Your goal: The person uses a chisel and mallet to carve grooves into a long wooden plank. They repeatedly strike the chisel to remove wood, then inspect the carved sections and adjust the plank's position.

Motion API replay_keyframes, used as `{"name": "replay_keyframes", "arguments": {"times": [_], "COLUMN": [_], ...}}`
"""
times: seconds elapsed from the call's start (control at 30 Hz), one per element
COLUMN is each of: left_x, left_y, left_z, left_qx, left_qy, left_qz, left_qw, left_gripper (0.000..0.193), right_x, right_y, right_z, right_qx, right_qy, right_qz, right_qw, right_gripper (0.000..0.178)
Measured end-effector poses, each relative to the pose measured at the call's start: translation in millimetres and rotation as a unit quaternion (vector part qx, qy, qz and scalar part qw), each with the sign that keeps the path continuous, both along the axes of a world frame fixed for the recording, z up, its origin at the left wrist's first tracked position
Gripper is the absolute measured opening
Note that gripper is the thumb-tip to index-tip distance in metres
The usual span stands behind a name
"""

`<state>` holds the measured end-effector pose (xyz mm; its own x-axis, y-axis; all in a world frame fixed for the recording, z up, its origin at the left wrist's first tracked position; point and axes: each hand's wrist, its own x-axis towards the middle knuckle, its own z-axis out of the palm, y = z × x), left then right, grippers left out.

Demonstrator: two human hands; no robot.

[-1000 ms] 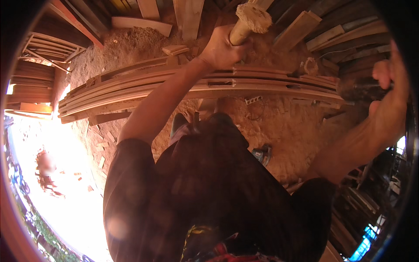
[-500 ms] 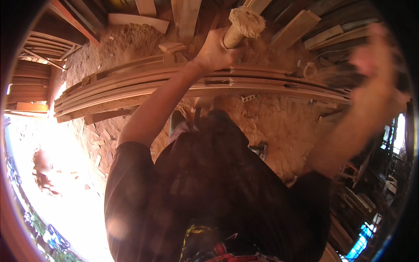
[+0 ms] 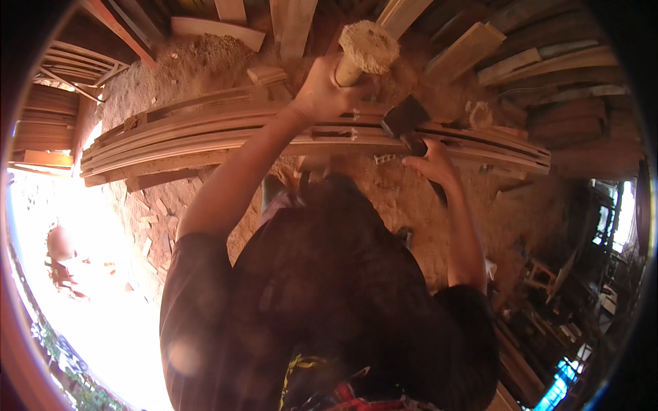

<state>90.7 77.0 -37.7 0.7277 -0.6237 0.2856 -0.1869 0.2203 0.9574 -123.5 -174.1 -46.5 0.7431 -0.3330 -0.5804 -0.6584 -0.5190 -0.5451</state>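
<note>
Your left hand (image 3: 322, 92): fist wrapped round the handle of a wooden mallet (image 3: 367, 49), frayed pale head up and tilted right, held above the planks.

Your right hand (image 3: 432, 161): fingers curled round a dark-headed tool (image 3: 406, 120). Its head sits on the top edge of the planks, just right of the mallet hand. How tight the grip is, you cannot tell.

Planks (image 3: 205, 133): a stack of long pale boards lying edge-up across the view, curved by the lens, from left rim to right.

Ground (image 3: 404, 205): reddish sawdust and chips, under and behind the planks.

Offcuts (image 3: 507, 51): loose timber lengths piled along the top.

Slatted frames (image 3: 65, 65): upper left.

Another person (image 3: 62, 260): far left, in glare, blurred.
</note>
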Motion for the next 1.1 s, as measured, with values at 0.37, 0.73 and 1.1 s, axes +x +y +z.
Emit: {"name": "replay_keyframes", "arguments": {"times": [0.37,0.73,1.1], "left_x": [-4.0,26.6,11.8], "left_y": [19.0,189.8,209.9], "left_z": [11.8,-113.0,-118.1], "left_qx": [0.07,0.557,0.476], "left_qy": [-0.032,-0.251,-0.291], "left_qz": [0.015,0.142,0.216], "left_qw": [0.997,0.779,0.801], "left_gripper": [0.033,0.051,0.042], "right_x": [-28.9,192.0,208.5], "right_y": [-2.8,175.7,246.3], "right_z": [-1.0,100.4,97.9], "right_qx": [-0.272,0.196,0.189], "right_qy": [-0.07,-0.58,-0.54], "right_qz": [0.105,0.138,0.232], "right_qw": [0.954,0.779,0.787], "right_gripper": [0.064,0.029,0.022]}}
